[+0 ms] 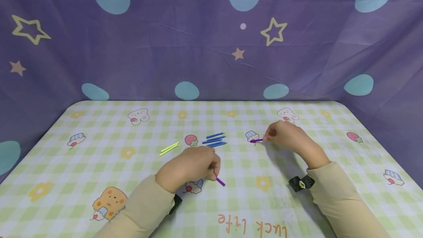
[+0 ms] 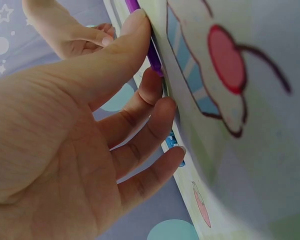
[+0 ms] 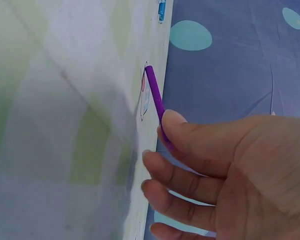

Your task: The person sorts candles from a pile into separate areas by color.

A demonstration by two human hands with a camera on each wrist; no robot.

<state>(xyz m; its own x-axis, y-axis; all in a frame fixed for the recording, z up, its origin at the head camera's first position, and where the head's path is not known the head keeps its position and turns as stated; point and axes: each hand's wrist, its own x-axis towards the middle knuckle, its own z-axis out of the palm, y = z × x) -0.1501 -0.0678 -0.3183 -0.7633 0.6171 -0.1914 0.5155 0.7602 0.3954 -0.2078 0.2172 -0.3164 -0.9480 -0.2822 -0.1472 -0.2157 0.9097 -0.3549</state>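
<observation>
Between thumb and forefinger my left hand (image 1: 193, 161) pinches a slim purple stick (image 1: 220, 181) with a narrower tip, low over the tablecloth. In the left wrist view that purple stick (image 2: 153, 55) passes under the thumb, while the other fingers are bent loosely. My right hand (image 1: 289, 136), farther right and back, pinches another purple stick (image 1: 256, 140) whose free end points left over a printed cupcake. Several blue sticks (image 1: 214, 140) lie side by side just beyond the left hand. Left of them are a few yellow-green sticks (image 1: 169, 149).
A green-and-white checked tablecloth (image 1: 132, 172) with printed cakes, flowers and animals covers the table. Behind its back edge hangs a purple curtain (image 1: 205, 61) with stars and blue ovals. Both wrists wear black straps, the right one (image 1: 302, 183) plainly seen.
</observation>
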